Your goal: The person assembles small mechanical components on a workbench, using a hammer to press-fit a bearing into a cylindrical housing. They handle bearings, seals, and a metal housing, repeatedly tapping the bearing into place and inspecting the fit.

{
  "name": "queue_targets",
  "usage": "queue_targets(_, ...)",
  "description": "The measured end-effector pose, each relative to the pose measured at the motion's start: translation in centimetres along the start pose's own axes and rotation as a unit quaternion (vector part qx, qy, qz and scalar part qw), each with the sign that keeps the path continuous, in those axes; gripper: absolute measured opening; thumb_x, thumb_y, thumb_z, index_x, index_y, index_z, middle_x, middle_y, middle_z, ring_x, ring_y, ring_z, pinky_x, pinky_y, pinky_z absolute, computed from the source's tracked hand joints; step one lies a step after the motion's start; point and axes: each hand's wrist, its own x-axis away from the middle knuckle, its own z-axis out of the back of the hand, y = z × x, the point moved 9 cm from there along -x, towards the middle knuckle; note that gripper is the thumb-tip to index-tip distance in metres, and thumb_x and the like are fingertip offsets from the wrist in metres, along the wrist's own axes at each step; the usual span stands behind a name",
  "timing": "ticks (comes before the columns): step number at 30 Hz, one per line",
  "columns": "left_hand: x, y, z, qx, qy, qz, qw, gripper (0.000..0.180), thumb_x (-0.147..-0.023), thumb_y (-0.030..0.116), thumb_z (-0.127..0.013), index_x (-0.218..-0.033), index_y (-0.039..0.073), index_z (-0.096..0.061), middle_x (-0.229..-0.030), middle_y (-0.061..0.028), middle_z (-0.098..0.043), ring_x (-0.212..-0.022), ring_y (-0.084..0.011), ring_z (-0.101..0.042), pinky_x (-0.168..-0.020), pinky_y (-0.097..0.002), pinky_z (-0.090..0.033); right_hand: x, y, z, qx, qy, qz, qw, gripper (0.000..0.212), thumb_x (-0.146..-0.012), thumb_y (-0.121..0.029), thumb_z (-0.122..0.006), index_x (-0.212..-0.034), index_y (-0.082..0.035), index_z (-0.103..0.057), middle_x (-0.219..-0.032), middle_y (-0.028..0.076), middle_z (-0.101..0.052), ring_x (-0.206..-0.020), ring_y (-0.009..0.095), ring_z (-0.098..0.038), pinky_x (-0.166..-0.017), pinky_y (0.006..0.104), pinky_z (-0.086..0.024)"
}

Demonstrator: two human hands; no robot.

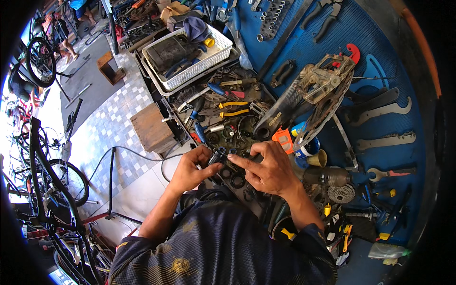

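Your left hand (192, 170) pinches a small dark cylindrical part (216, 156) between thumb and fingers, over the near edge of the desk (172, 113). Your right hand (270, 166) is half curled, index fingertip at the part's end; whether it grips too, I cannot tell. Black rings (237, 185) lie just below your hands, yellow-handled pliers (235, 113) farther in, and a white basket (202, 64) along the left edge.

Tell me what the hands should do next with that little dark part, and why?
Perhaps the right hand could gently steady the little dark part, since the left hand pinches it and the right index finger points close to it.
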Motion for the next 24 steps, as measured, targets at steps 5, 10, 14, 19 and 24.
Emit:
queue_targets(5, 0.2, 1.6, 0.1, -0.101, 0.044, -0.040, 0.993, 0.040, -0.084, 0.028, -0.093, -0.091, 0.004, -0.062, -0.070, 0.0017, -0.048, -0.068, -0.0101, -0.045, -0.061, -0.0307, -0.041, -0.6, -0.5, -0.6, -0.022, 0.002, -0.002, 1.000, 0.072, -0.081, -0.016, -0.081, -0.148, -0.038, -0.067, -0.107, 0.002, -0.053, -0.100, 0.024, -0.054, -0.089, 0.0404, -0.047)
queue_targets(10, 0.5, 2.1, 0.7, -0.097, 0.055, -0.013, 0.994, 0.036, -0.083, 0.020, -0.091, -0.090, 0.004, -0.060, -0.074, 0.0019, -0.048, -0.072, -0.0113, -0.044, -0.066, -0.0303, -0.041, -0.4, -0.7, -1.1, 0.007, -0.005, 0.018, 1.000, 0.071, -0.081, -0.017, -0.081, -0.148, -0.037, -0.068, -0.107, 0.002, -0.053, -0.101, 0.024, -0.055, -0.089, 0.0409, -0.047)
queue_targets(14, 0.5, 2.0, 0.7, -0.109, 0.057, -0.012, 0.992, 0.038, -0.082, 0.024, -0.092, -0.092, 0.003, -0.061, -0.073, -0.0008, -0.052, -0.070, -0.0128, -0.047, -0.065, -0.0318, -0.043, 0.2, -0.2, -0.3, 0.012, -0.002, 0.006, 1.000, 0.070, -0.080, -0.017, -0.082, -0.146, -0.036, -0.069, -0.109, 0.001, -0.054, -0.101, 0.024, -0.055, -0.089, 0.0412, -0.047)
queue_targets(19, 0.3, 2.6, 0.0, -0.148, 0.066, -0.057, 0.985, 0.042, -0.083, 0.029, -0.093, -0.096, 0.002, -0.064, -0.073, -0.0063, -0.058, -0.067, -0.0182, -0.054, -0.064, -0.0364, -0.047, -0.5, -0.4, -0.3, 0.011, 0.004, 0.002, 1.000, 0.069, -0.079, -0.017, -0.082, -0.145, -0.035, -0.069, -0.108, 0.002, -0.055, -0.102, 0.024, -0.056, -0.089, 0.0415, -0.047)
queue_targets(24, 0.5, 2.8, 0.2, -0.194, 0.068, -0.066, 0.977, 0.041, -0.082, 0.028, -0.093, -0.098, 0.002, -0.066, -0.076, -0.0087, -0.061, -0.068, -0.0216, -0.057, -0.065, -0.0385, -0.049, -0.6, -0.9, -1.2, 0.011, 0.001, 0.017, 1.000, 0.068, -0.080, -0.016, -0.081, -0.145, -0.034, -0.069, -0.107, 0.002, -0.055, -0.101, 0.025, -0.056, -0.090, 0.0418, -0.047)
